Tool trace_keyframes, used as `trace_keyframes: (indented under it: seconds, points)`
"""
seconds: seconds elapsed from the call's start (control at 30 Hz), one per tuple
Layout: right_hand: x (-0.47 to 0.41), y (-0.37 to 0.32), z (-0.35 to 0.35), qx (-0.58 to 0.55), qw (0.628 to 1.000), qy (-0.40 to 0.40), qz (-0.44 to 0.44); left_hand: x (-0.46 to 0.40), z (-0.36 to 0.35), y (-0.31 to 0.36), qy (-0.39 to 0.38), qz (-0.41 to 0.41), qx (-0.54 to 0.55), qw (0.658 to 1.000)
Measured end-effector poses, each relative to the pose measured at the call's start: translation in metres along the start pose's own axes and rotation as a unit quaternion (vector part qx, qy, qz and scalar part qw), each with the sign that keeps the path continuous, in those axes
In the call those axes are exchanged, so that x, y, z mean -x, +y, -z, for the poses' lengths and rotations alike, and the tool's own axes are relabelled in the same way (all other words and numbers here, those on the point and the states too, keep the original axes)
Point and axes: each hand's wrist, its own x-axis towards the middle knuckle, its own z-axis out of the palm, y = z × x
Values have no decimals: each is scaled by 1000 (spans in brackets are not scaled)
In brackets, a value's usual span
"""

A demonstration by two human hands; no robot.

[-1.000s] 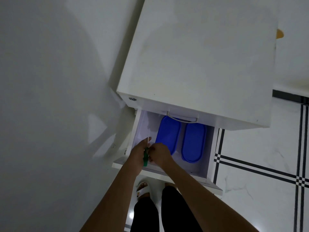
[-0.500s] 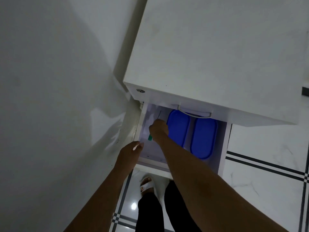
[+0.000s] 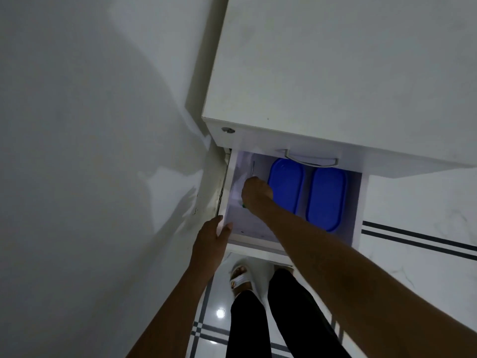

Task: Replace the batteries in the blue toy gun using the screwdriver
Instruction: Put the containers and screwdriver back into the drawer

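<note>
Left hand [image 3: 210,241] rests open on the open drawer [image 3: 233,235] front corner at 8 o'clock. Right hand [image 3: 256,192] inside grips the screwdriver [image 3: 253,169], shaft pointing to 12 o'clock, beside two blue tubs [image 3: 285,187]. Toy gun not visible. Closing the drawer now could pinch the right hand

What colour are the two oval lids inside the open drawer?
Blue, both oval lids, seen in the head view.

Right hand [image 3: 256,191] curled in a grip, arm outstretched; left hand [image 3: 211,240] flat.
</note>
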Motion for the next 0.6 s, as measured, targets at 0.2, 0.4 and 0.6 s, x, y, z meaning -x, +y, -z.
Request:
trace_keyframes:
  seconds: [0.2,0.4,0.6]
  points:
    - [109,86,-1,-86,993,41,-75,26,-9,2,36,189,201,960]
    - [172,176,-58,-421,853,-65,-302,40,-39,11,-11,316,480,819]
    - [150,172,-62,-734,555,53,-387,28,-52,20,41,294,578,760]
